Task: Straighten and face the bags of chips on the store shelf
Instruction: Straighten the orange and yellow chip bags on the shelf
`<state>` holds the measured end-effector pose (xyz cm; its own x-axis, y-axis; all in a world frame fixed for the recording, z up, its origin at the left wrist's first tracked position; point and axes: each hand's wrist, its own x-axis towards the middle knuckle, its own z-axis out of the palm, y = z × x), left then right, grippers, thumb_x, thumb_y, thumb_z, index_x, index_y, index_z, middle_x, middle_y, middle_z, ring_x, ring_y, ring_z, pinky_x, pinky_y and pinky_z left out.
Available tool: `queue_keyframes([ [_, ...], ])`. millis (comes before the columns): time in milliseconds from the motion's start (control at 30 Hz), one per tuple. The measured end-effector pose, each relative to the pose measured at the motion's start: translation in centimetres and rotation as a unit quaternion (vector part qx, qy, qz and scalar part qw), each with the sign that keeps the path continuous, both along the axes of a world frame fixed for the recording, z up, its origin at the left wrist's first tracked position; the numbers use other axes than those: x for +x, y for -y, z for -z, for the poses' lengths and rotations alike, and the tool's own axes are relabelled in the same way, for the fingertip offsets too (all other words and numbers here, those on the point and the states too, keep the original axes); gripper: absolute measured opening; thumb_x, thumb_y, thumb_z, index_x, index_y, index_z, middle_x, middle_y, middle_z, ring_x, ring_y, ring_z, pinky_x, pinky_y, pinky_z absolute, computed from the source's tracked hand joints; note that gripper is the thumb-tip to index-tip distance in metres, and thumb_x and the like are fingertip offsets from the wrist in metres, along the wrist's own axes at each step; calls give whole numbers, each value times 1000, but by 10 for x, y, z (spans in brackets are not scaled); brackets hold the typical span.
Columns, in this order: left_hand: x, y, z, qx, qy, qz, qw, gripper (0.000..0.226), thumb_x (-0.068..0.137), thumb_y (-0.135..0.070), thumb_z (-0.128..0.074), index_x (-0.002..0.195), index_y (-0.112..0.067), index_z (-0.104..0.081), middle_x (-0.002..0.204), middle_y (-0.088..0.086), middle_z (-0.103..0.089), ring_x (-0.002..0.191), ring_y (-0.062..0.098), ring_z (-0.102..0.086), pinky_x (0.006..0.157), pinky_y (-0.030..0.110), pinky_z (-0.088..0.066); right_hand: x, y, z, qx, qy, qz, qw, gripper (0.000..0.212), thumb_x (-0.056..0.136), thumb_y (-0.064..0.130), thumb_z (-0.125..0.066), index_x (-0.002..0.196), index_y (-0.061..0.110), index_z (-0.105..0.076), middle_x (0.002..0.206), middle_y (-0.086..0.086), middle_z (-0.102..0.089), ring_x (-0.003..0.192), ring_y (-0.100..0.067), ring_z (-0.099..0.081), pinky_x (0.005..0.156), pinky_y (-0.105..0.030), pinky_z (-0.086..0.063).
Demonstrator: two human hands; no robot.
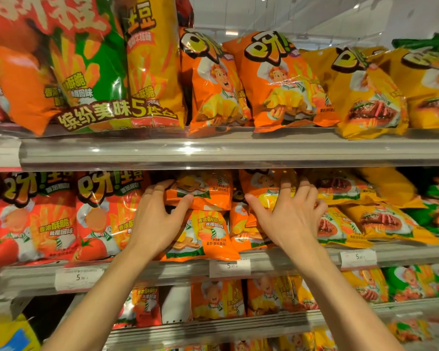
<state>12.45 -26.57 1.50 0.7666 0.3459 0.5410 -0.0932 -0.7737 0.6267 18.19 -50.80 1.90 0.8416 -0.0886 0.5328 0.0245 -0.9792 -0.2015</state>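
Note:
On the middle shelf (162,271), orange chip bags lie stacked and tilted. My left hand (156,219) grips the left end of the upper orange bag (203,190), thumb on its front, fingers over its top edge. Under it lies another orange bag (203,236), slumped forward. My right hand (289,211) presses with spread fingers on a second orange bag (266,188) to the right; whether the fingers close around it I cannot tell. Yellow steak-flavour bags (380,221) lie flat to the right. Red tomato-flavour bags (36,219) stand upright on the left.
The top shelf (238,150) carries a large multipack (86,72), orange bags (276,82) and yellow bags (370,95), some leaning. A lower shelf (213,328) holds more orange, yellow and green bags. Price tags (230,267) sit on the shelf rail.

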Motion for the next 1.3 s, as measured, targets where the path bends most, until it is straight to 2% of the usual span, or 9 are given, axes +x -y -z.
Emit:
queue_keyframes([
  [200,3,2,0,-13,-8,3,1000,62,93,-56,-56,141,-17,-51,133,9,-56,123,23,-52,94,27,-39,2,13,5,-66,27,-128,989,82,91,80,-20,144,24,-49,148,-13,-48,144,-33,-33,120,-63,-9],
  [333,3,4,-3,-37,-9,0,999,54,97,-52,-52,139,-17,-52,133,12,-55,122,25,-53,88,26,-36,4,12,5,-66,29,-87,994,75,94,75,-24,133,22,-61,138,-14,-58,137,-34,-43,118,-65,-13],
  [533,3,-1,-1,-60,-11,22,998,48,97,-50,-56,136,-21,-53,127,7,-60,116,23,-58,92,34,-47,2,10,1,-52,14,-102,993,82,94,76,-18,140,19,-55,146,-15,-52,143,-35,-36,120,-64,-4],
  [633,-1,-2,-2,-99,-3,36,994,42,94,-47,-61,131,-27,-55,127,3,-60,116,19,-59,97,38,-50,-8,4,-1,-16,66,-163,984,64,96,63,-38,133,16,-60,135,-14,-58,134,-34,-43,118,-56,-21],
  [733,-12,-5,-3,-137,-3,61,989,40,85,-58,-62,118,-37,-56,121,-3,-61,112,15,-61,97,43,-52,-23,-9,-7,69,84,-237,966,48,98,51,-50,128,16,-64,125,-7,-59,121,-24,-50,98,-35,-40],
  [867,-31,-10,-3,-157,-4,103,982,40,80,-57,-65,116,-40,-58,121,-11,-61,115,7,-58,101,42,-50,-34,-28,-24,206,-50,-265,941,56,97,60,-46,135,20,-57,122,0,-61,102,-13,-59,82,-27,-40],
  [1033,-59,-22,-4,-166,-57,172,969,53,75,-46,-79,122,-41,-54,122,-15,-59,108,2,-61,95,31,-52,-21,-46,-41,304,-245,-253,885,95,87,82,-34,156,17,-29,155,-7,-44,141,-28,-43,109,-36,-36],
  [1200,-68,-26,-14,-207,-106,199,952,63,77,-53,-70,134,-37,-49,120,-8,-61,97,0,-64,82,12,-46,-21,-48,-36,332,-249,-256,873,92,88,72,-52,157,15,-27,150,-6,-50,134,-25,-50,106,-35,-41],
  [1300,-56,-24,-19,-250,-121,162,947,81,75,-74,-62,142,-32,-45,111,-6,-67,99,7,-67,89,25,-48,-31,-43,-30,363,-237,-284,855,78,92,60,-57,153,17,-34,122,2,-66,109,-15,-65,93,-33,-49],
])
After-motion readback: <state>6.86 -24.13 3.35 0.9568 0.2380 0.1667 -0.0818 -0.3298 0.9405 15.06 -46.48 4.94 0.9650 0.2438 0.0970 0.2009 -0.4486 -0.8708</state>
